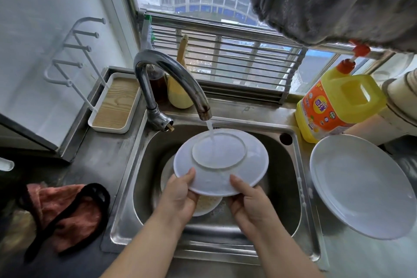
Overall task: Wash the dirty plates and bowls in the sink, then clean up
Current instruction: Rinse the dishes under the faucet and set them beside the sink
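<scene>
A white plate [222,160] is held upside down over the steel sink [293,187], its base ring facing me. Water from the curved faucet [167,74] runs onto that base. My left hand [180,196] grips the plate's near left rim, thumb on top. My right hand [248,203] grips the near right rim, thumb lying on the underside. Beneath the plate, a dirty plate [207,206] with brownish residue lies in the basin, mostly hidden. A clean white plate [361,187] rests on the counter to the right of the sink.
A yellow detergent jug [336,106] stands at the back right beside stacked bowls [401,97]. A white rack with a wooden tray [115,106] sits at the left. A red cloth with a black strap [65,212] lies on the left counter. A grey cloth [338,0] hangs overhead.
</scene>
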{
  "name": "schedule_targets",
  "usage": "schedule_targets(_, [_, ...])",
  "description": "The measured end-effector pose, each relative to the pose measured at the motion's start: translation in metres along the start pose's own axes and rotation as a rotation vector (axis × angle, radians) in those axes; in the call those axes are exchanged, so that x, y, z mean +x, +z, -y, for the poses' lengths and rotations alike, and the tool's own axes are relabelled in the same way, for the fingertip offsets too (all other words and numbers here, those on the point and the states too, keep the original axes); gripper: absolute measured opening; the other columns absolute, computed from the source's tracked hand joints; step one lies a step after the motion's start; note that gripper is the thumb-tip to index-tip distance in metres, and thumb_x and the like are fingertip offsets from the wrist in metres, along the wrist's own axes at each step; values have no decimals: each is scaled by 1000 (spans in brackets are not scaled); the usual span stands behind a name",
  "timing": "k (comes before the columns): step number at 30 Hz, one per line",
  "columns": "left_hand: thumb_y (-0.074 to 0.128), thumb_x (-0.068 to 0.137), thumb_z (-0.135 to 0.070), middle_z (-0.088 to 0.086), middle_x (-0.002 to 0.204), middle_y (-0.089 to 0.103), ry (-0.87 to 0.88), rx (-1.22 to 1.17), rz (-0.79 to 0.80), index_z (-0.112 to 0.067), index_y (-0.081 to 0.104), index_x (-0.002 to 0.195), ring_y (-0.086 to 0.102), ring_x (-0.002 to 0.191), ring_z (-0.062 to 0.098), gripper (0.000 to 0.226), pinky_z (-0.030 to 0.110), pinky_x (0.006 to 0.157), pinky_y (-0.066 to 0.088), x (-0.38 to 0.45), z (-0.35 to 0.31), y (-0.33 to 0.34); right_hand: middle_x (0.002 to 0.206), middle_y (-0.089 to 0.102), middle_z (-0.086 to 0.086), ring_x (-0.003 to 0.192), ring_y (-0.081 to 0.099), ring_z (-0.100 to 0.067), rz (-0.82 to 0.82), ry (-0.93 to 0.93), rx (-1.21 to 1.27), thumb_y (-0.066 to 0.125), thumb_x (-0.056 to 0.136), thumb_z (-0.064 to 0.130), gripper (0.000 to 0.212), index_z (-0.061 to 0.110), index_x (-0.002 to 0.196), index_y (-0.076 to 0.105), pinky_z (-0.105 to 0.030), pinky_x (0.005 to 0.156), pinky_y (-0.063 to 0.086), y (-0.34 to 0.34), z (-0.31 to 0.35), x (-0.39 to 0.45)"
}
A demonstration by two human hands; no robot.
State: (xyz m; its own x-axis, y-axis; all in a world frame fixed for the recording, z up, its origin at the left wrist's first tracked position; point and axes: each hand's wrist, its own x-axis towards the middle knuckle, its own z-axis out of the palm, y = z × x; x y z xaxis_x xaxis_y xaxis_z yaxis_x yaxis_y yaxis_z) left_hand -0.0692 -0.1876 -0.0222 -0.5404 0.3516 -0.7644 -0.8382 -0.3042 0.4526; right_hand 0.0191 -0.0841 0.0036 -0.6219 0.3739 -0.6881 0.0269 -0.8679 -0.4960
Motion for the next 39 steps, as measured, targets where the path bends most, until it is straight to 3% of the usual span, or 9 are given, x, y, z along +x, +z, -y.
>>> schedule_targets(4, [47, 98, -11, 15, 82, 73, -51, 19, 38, 3, 61, 110, 71, 71, 22, 23, 29, 58, 60, 0, -28, -11, 90, 74, -15, 72, 73, -22, -32, 28, 8, 57, 90, 13, 23, 2, 110, 61, -30, 56, 59, -1, 28, 1])
schedule_targets(10, [41, 98, 0, 22, 107, 68, 47, -56, -5, 5, 55, 121, 69, 87, 24, 28, 36, 82, 57, 0, 0, 2, 90, 73, -15, 79, 70, -24, -86, -31, -15, 53, 89, -4, 25, 2, 112, 60, -29, 59, 60, 7, 6, 6])
schedule_targets(14, [47, 98, -6, 12, 72, 72, -50, -45, 1, 4, 61, 102, 70, 58, 15, 18, 23, 50, 57, 0, -22, -9, 85, 73, -17, 73, 72, -25, -112, 67, -25, 56, 93, 9, 14, 2, 103, 60, -30, 51, 58, 5, 26, 4])
schedule_targets(17, [48, 97, -7, 12, 81, 73, 22, -66, -45, 2, 59, 114, 70, 68, 17, 22, 27, 58, 58, 0, -15, 0, 75, 73, -15, 63, 71, -21, -123, 75, 6, 51, 96, 8, 12, 1, 99, 60, -29, 50, 58, 9, 22, 5])
schedule_targets(21, [49, 92, 4, 20, 105, 68, -66, 39, 36, 1, 57, 118, 67, 88, 27, 28, 35, 65, 60, -7, -6, -1, 96, 73, -18, 91, 69, -31, -118, 75, -57, 62, 87, 1, 22, 6, 107, 60, -40, 68, 60, 6, -1, 1])
schedule_targets(25, [48, 97, -7, 13, 75, 73, -38, -1, -10, 2, 59, 106, 71, 61, 17, 17, 24, 48, 56, -1, -28, -17, 85, 74, -16, 85, 68, -28, -163, 74, -24, 59, 92, 11, 10, 4, 98, 60, -38, 62, 59, 6, 19, 6])
schedule_targets(30, [45, 99, -8, 24, 115, 64, 30, -23, -24, 1, 52, 127, 68, 88, 25, 30, 31, 58, 60, -1, 0, -9, 96, 73, -16, 90, 68, -30, -106, 22, -35, 59, 84, -5, 24, 7, 104, 61, -37, 66, 61, 12, -11, 0])
schedule_targets(35, [46, 100, -18, 10, 75, 74, -15, -20, -8, -1, 63, 104, 70, 69, 16, 25, 25, 55, 58, 0, -33, -16, 75, 73, -12, 61, 71, -19, -126, 60, -7, 53, 95, 11, 17, 2, 106, 61, -25, 47, 55, 1, 24, 3])
schedule_targets(39, [47, 96, -2, 14, 85, 72, -28, 17, 27, 0, 59, 110, 70, 72, 20, 19, 25, 51, 57, -7, -10, -2, 95, 72, -18, 81, 70, -26, -72, 34, -101, 53, 90, -4, 21, 3, 108, 59, -31, 59, 60, 4, 6, 1])
